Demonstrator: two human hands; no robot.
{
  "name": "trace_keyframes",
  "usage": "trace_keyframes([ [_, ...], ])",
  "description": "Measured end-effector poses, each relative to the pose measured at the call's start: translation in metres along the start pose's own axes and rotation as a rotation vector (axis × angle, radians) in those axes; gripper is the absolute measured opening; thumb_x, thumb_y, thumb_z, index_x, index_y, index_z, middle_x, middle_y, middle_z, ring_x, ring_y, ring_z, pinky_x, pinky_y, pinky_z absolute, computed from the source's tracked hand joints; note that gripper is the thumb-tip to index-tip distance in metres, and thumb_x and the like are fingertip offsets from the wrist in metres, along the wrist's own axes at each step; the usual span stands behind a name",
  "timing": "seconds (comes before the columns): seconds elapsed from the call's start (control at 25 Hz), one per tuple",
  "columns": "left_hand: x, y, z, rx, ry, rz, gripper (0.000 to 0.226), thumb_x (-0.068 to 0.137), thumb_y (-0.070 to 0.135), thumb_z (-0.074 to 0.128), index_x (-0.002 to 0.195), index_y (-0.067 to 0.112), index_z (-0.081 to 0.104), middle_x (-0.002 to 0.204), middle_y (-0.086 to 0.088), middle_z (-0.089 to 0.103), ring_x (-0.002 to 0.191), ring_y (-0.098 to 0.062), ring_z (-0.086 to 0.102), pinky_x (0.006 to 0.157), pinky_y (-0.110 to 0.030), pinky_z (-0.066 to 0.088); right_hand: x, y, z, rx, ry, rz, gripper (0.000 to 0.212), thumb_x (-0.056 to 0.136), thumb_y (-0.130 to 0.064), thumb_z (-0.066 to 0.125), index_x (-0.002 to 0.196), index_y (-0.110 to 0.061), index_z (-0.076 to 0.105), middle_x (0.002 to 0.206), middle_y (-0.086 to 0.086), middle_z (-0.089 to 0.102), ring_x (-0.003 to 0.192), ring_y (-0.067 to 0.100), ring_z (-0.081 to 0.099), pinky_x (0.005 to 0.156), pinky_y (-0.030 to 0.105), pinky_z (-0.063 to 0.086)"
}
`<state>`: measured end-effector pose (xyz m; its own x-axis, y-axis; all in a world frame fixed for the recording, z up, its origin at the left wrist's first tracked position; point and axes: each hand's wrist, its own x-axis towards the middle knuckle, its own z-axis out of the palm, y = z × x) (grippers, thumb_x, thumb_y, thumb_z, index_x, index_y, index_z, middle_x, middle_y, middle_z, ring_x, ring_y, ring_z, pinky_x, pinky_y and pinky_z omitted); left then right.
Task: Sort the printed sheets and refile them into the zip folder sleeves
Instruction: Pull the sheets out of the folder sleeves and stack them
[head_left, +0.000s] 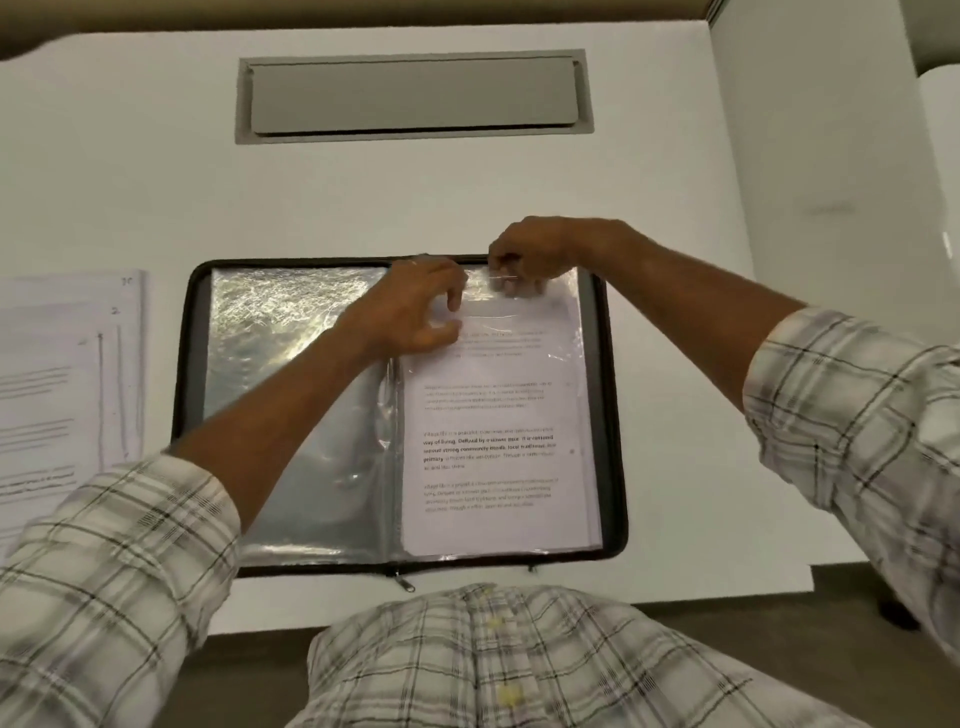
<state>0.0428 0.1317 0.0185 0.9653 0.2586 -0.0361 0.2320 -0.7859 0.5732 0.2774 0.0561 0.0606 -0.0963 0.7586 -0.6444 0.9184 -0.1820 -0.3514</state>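
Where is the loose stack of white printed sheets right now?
In the head view, the loose stack of white printed sheets lies on the white table at the left edge, beside the open black zip folder.

Both arms reach forward, the hands nearly touching. The left hand (410, 306) has bent fingers; the right hand (524, 254) pinches the clear sleeve (545, 312).

Zip folder (613, 415): open on the table (156, 182), near edge, before you. Left half: empty sleeves (291, 364). Right half: printed sheet (493, 441) in the right sleeve (566, 312) (both hands at its far end). Left of folder: loose sheets (62, 389). Far: hatch (413, 96) in the table.
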Motion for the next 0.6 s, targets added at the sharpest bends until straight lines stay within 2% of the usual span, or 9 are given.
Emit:
trace_keyframes([
  [0.08,0.010,0.003,-0.007,0.009,0.013,-0.045,0.039,0.082,0.048,0.069,0.108,0.019,0.061,0.104,0.007,0.066,0.097,-0.015,0.058,0.092,-0.036,0.042,0.002,0.008,-0.008,0.041,-0.063,-0.012,0.026,0.098,-0.006,0.052,0.104,-0.019,0.073,0.100,0.000,0.078,0.081,0.019,0.076,0.081,0.030,0.060],
  [0.16,0.020,0.004,-0.014,-0.022,0.013,-0.064,0.042,0.086,0.045,0.068,0.118,0.019,0.059,0.098,0.008,0.070,0.090,-0.012,0.063,0.088,-0.030,0.044,0.004,0.009,-0.013,0.090,-0.154,-0.033,0.020,0.093,-0.009,0.064,0.103,-0.020,0.077,0.098,-0.001,0.078,0.086,0.019,0.077,0.078,0.028,0.061],
  [0.24,0.031,0.003,-0.021,-0.111,-0.052,-0.138,0.034,0.097,0.035,0.060,0.127,0.020,0.057,0.094,0.005,0.074,0.085,-0.012,0.069,0.082,-0.029,0.050,0.010,0.006,-0.014,0.100,-0.247,-0.031,0.015,0.086,-0.023,0.079,0.101,-0.025,0.079,0.096,-0.003,0.079,0.088,0.016,0.076,0.075,0.026,0.059],
  [0.28,0.037,0.001,-0.025,-0.147,-0.094,-0.189,0.028,0.103,0.030,0.054,0.128,0.020,0.059,0.091,0.004,0.075,0.082,-0.011,0.069,0.079,-0.029,0.051,0.014,0.005,-0.013,0.061,-0.266,-0.026,0.021,0.081,-0.031,0.085,0.100,-0.026,0.078,0.093,-0.003,0.078,0.084,0.015,0.074,0.072,0.026,0.057],
  [0.36,0.048,-0.003,-0.028,-0.134,-0.123,-0.239,0.024,0.106,0.025,0.051,0.124,0.020,0.067,0.089,0.002,0.074,0.079,-0.011,0.068,0.076,-0.030,0.050,0.022,0.003,-0.009,-0.051,-0.245,-0.016,0.031,0.073,-0.041,0.090,0.097,-0.026,0.077,0.086,-0.001,0.074,0.072,0.016,0.065,0.066,0.027,0.053],
  [0.44,0.054,-0.008,-0.030,-0.114,-0.114,-0.259,0.022,0.104,0.024,0.057,0.120,0.021,0.070,0.094,0.001,0.074,0.082,-0.014,0.068,0.080,-0.032,0.052,0.025,0.004,-0.005,-0.103,-0.201,-0.010,0.028,0.072,-0.041,0.091,0.090,-0.026,0.075,0.076,-0.004,0.068,0.065,0.016,0.057,0.063,0.027,0.048],
  [0.52,0.057,-0.013,-0.031,-0.140,-0.090,-0.282,0.021,0.100,0.024,0.064,0.120,0.021,0.071,0.097,0.001,0.074,0.080,-0.008,0.065,0.079,-0.030,0.051,0.026,0.005,-0.004,-0.111,-0.170,0.002,0.019,0.078,-0.036,0.087,0.088,-0.027,0.074,0.074,-0.007,0.064,0.070,0.017,0.057,0.061,0.026,0.045],
  [0.6,0.059,-0.017,-0.030,-0.176,-0.102,-0.289,0.026,0.095,0.022,0.073,0.122,0.020,0.071,0.099,0.001,0.075,0.071,0.004,0.060,0.072,-0.021,0.046,0.025,0.005,-0.004,-0.104,-0.115,0.005,0.011,0.084,-0.031,0.081,0.088,-0.029,0.072,0.077,-0.010,0.063,0.081,0.019,0.060,0.069,0.030,0.048],
])
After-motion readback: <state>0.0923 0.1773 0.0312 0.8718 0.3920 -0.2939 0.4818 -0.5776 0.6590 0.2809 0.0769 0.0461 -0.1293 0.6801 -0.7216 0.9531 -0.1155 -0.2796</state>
